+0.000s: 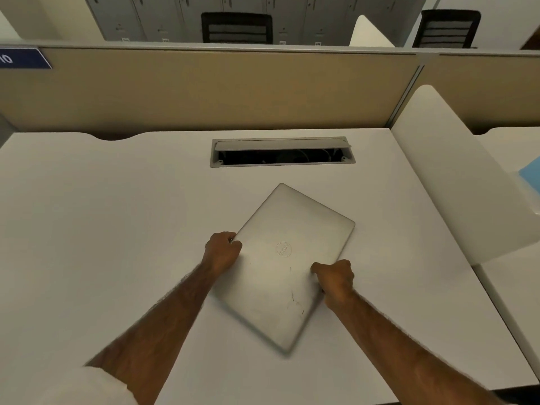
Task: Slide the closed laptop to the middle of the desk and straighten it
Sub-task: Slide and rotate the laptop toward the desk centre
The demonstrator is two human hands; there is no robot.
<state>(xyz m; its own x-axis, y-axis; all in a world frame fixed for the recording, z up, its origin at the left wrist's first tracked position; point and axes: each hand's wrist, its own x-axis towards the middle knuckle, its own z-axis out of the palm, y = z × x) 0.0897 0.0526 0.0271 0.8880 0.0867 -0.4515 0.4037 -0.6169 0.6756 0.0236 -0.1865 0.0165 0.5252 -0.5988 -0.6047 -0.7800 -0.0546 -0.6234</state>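
The closed laptop (287, 264), rigid, smooth and likely slippery, lies askew near the desk (117, 214) middle, left hand (222, 252) and right hand (335, 280) fingers curled gripping its opposite long edges

A white desk (117, 214) carries a closed silver laptop (280, 276) lying flat near its middle, turned well askew to the desk's edges. Far of the laptop, a grey cable hatch (283, 145) sits recessed in the desktop, lid raised.
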